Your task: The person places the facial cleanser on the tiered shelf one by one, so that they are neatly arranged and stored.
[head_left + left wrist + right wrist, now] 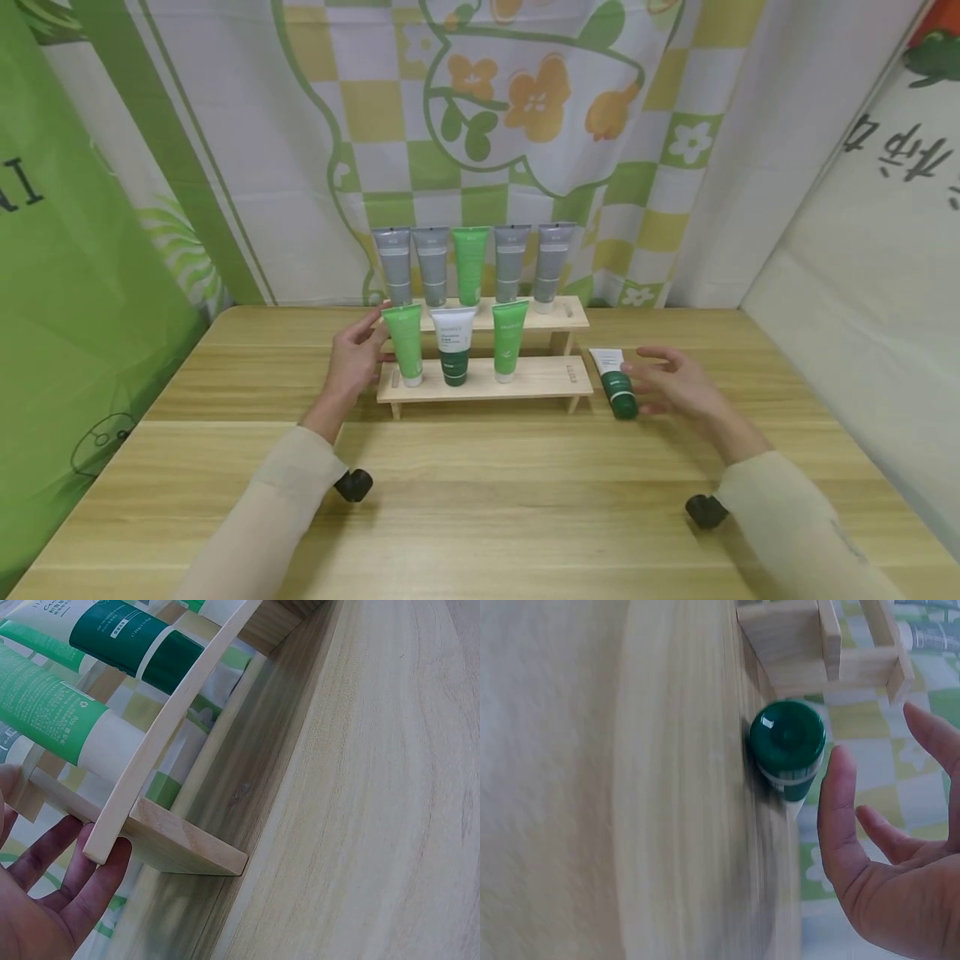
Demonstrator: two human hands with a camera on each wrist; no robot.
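Observation:
My left hand (354, 357) rests at the left end of a two-tier wooden display rack (487, 390), its extended fingertips touching the end of the lower shelf in the left wrist view. Beside the rack's right end, a white and dark green squeeze tube (618, 393) lies on the table, its green cap (787, 736) facing the right wrist camera. My right hand (675, 382) is just right of this tube, fingers spread and holding nothing. On the lower shelf, a white and green tube (454, 348) stands between a left green tube (407, 343) and a right green tube (508, 340).
Along the upper shelf (566, 313) stand several grey tubes (551, 262) with one green tube (470, 265) in their middle. A patterned curtain (405, 125) hangs behind the wooden table (480, 500). Green cloth (82, 292) borders the left side and white cloth (862, 275) the right.

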